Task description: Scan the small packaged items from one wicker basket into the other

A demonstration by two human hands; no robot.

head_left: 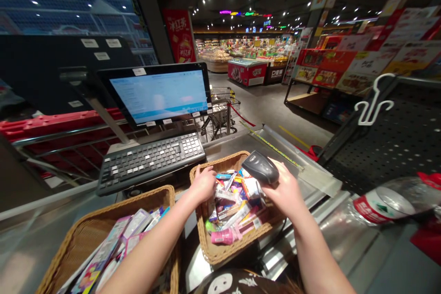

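My right hand [287,190] is closed round a dark grey barcode scanner [261,167], held above a wicker basket [220,252] full of small colourful packets [237,206]. My left hand [203,183] reaches into the left side of that same basket with its fingers curled down among the packets; what they grip, if anything, is hidden. A second wicker basket [86,229] with flat packets stands to the left, under my left forearm.
A black keyboard [151,158] and a lit till screen [160,94] stand behind the baskets on the steel checkout counter [31,248]. A plastic bottle [392,202] lies at the right. A perforated black panel [396,142] with a white hook rises at right. Shopping trolley and store shelves lie beyond.
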